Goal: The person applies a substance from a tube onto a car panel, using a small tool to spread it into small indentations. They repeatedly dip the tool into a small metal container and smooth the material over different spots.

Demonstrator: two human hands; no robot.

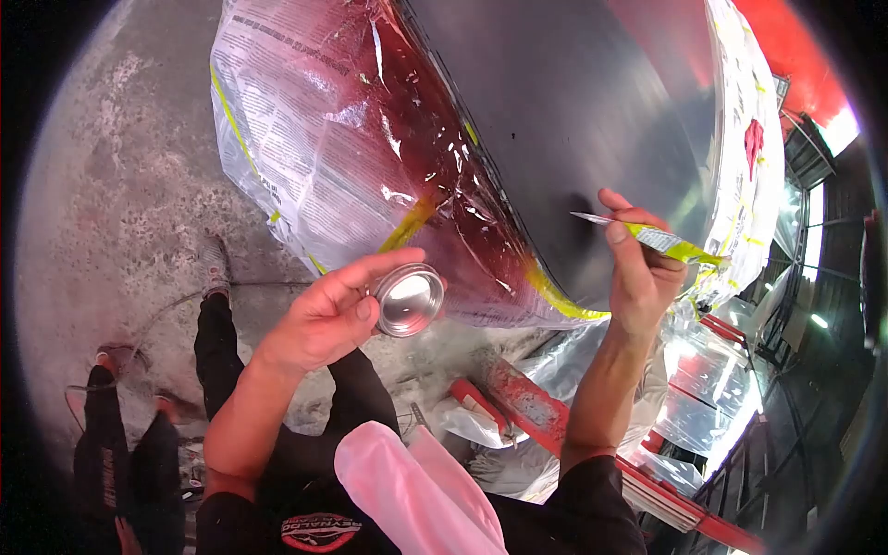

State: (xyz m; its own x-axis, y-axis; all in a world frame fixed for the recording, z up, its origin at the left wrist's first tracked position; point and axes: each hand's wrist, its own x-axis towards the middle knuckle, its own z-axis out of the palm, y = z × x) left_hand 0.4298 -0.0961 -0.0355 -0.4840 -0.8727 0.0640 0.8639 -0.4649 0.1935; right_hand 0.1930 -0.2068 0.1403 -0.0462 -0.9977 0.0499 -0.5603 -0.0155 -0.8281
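Note:
My left hand (319,314) is closed around a small round silver metal cup or lid (410,301), its shiny hollow side facing me. In my right hand (640,268) is a slim tool with a pointed pale tip and a yellow-green printed body (668,242). I cannot tell its exact kind. The tip points left, over a smooth dark grey panel (573,120). Masking sheet (314,129) of newspaper and clear plastic, stained dark red near the panel, lies along its left edge. Yellow tape (555,294) runs along the lower edge, between my hands.
Another person's legs (106,435) stand on the concrete floor (120,176) at left, near a thin hose (176,301). A red metal beam (527,393) lies low at right, beside plastic-wrapped parts (708,388). Pink cloth (407,481) hangs close before my chest.

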